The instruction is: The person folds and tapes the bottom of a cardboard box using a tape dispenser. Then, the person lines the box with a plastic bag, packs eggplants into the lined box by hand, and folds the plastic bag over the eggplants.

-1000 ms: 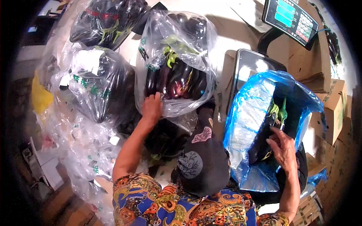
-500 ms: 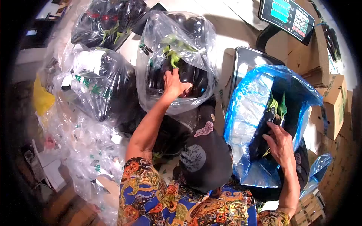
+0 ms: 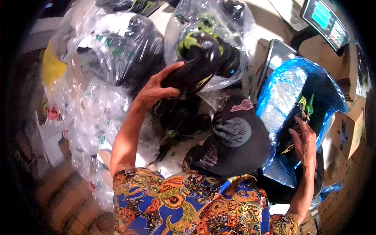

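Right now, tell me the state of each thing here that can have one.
Left hand: closed on an eggplant.
Held eggplant: raised, tilted.
Right hand: inside the blue bag, fingers bent, contact unclear.
Middle clear bag: open, eggplants inside.
Blue bag: open, eggplants inside.
Left clear bag: full, closure unclear.
Scale display: lit, unreadable.

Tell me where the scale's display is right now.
In the head view, the scale's display is at the upper right, beyond the blue plastic bag that the right hand reaches into.
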### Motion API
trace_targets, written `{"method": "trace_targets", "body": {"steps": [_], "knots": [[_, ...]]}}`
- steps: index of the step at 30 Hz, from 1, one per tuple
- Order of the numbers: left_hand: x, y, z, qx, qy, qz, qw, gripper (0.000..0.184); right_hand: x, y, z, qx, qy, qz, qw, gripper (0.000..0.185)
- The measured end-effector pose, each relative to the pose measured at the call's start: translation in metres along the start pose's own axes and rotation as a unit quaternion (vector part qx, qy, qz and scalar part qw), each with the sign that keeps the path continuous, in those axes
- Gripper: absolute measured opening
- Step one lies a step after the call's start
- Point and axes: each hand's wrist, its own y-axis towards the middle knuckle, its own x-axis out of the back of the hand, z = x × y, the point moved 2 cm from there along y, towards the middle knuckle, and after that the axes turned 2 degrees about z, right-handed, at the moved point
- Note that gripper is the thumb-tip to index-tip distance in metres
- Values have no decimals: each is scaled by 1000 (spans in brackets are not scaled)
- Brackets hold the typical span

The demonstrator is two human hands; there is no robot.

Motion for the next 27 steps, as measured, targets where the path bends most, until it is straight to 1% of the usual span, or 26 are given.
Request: {"method": "trace_targets", "body": {"steps": [2,3,4,6,9,12,13,16,17,20,21,24,25,27], "knots": [[17,-36,12,41,28,40,998,85,1,-1,4,2,20,6,1000,39],[25,-54,27,78,50,49,995,87,2,-1,7,-23,22,23,999,38],[21,-68,31,104,72,68,990,87,2,-2,8,-15,18,21,1000,38],[25,-97,67,135,150,76,976,87,2,-3,9,0,7,16,1000,37],[27,-121,92,232,134,85,960,86,2,-3,9,-2,11,14,1000,37],[40,-131,100,242,175,58,953,85,2,0,5,3,18,16,1000,37],[46,-130,101,242,157,54,956,83,1,1,4,-2,23,17,1000,37],[56,-120,96,239,232,99,938,83,-1,1,-1,-16,41,13,999,36],[59,-121,101,255,186,95,944,83,-1,1,0,-17,47,14,999,36],[64,-118,91,230,131,130,956,84,3,0,2,-22,47,17,999,36],[63,-120,84,259,232,116,930,81,3,-1,1,-20,47,16,999,37],[85,-134,119,182,433,124,874,70,2,0,0,-13,43,12,999,37],[77,-131,107,107,497,99,856,59,1,1,2,-20,48,12,999,36],[57,-105,71,151,457,15,877,52,1,2,2,-26,46,9,999,36]]}}
